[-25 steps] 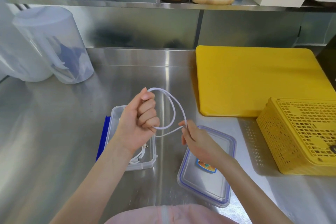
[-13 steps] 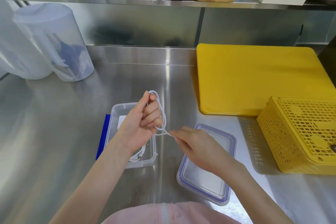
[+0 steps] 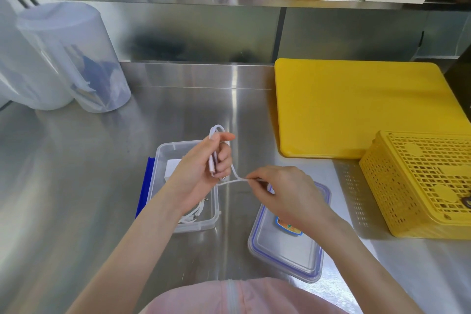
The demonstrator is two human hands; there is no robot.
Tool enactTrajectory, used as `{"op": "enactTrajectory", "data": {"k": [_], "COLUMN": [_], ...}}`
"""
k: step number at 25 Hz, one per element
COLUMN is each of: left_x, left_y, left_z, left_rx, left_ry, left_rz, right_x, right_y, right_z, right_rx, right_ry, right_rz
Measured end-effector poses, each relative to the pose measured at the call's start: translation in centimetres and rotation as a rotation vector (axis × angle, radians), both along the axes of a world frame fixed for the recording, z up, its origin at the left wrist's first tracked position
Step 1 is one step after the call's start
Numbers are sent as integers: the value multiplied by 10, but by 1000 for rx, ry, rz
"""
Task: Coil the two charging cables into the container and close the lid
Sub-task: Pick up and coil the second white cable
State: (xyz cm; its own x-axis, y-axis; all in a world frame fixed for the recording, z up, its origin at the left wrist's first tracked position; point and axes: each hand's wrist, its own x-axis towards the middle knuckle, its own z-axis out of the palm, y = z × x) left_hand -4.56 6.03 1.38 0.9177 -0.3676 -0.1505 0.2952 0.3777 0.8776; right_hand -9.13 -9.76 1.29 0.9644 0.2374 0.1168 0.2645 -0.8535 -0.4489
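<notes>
My left hand (image 3: 204,171) grips a folded bundle of white charging cable (image 3: 216,132) above the clear container (image 3: 163,155); a small loop sticks up over the fingers and a plug end shows in the palm. My right hand (image 3: 285,191) pinches the cable's loose strand just right of the bundle, pulled taut between the hands. A second white cable (image 3: 196,214) lies coiled in the container's near end. The clear lid (image 3: 288,252), blue-rimmed with a sticker, lies flat to the right, partly under my right hand.
A yellow cutting board (image 3: 356,107) lies at the back right, and a yellow perforated basket (image 3: 423,186) stands at the right edge. Translucent plastic jugs (image 3: 76,58) stand back left. A blue strip (image 3: 144,186) lies along the container's left side. A shelf runs overhead.
The wide cable loop between the hands has shrunk to a tight bundle in my left hand. My right hand has shifted and now pulls a short strand sideways.
</notes>
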Motion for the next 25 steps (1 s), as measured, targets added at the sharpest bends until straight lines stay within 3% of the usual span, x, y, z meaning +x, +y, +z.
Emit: {"op": "enactTrajectory", "data": {"k": [4, 6, 10, 13, 15, 20, 25], "left_x": [-8, -11, -15, -17, -18, -17, -18], "left_y": [-12, -18, -20, -17, -17, -13, -7], "left_z": [-1, -1, -2, 0, 3, 8, 7], "left_rx": [70, 213, 579, 725, 716, 460, 199], "left_ry": [-27, -101, -223, -292, -288, -181, 60], "left_rz": [-59, -123, -102, -153, -206, -287, -330], "right_x": [2, 1, 1, 8, 10, 15, 17], "right_y": [4, 2, -3, -8, -11, -16, -13], "right_z": [3, 6, 12, 17, 20, 21, 20], "right_rx": [-5, 15, 245, 330, 401, 517, 530], "right_ry": [11, 31, 172, 153, 126, 122, 163], "right_rz": [82, 89, 105, 34, -30, -37, 92]}}
